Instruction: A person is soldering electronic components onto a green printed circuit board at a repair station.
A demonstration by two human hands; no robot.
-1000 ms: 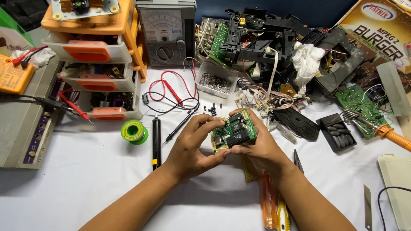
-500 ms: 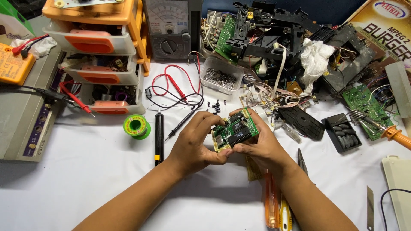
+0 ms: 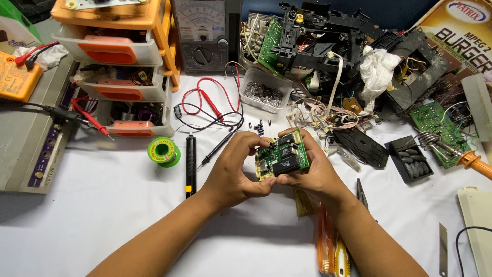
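Note:
Both my hands hold a small green circuit board [image 3: 283, 155] with black chips, just above the white table. My left hand [image 3: 237, 169] grips its left edge, thumb and fingers curled around it. My right hand [image 3: 316, 172] cups the board's right side and underside. A black pen-like tool [image 3: 190, 161] and a black probe [image 3: 218, 147] lie to the left of my left hand. Orange and yellow screwdriver handles [image 3: 328, 246] lie under my right forearm.
A green solder spool [image 3: 163, 152] sits at left, near orange-and-clear drawers [image 3: 120, 77]. An analog multimeter [image 3: 205, 31] with red and black leads stands behind. A screw tray [image 3: 264, 95], piled black electronics parts [image 3: 328, 41], another green board [image 3: 435, 125] and a soldering iron [image 3: 474, 163] crowd the back right.
The view has shifted slightly, so everything sits a little higher and leftward. My hands keep the same grip on the board, turning it very little.

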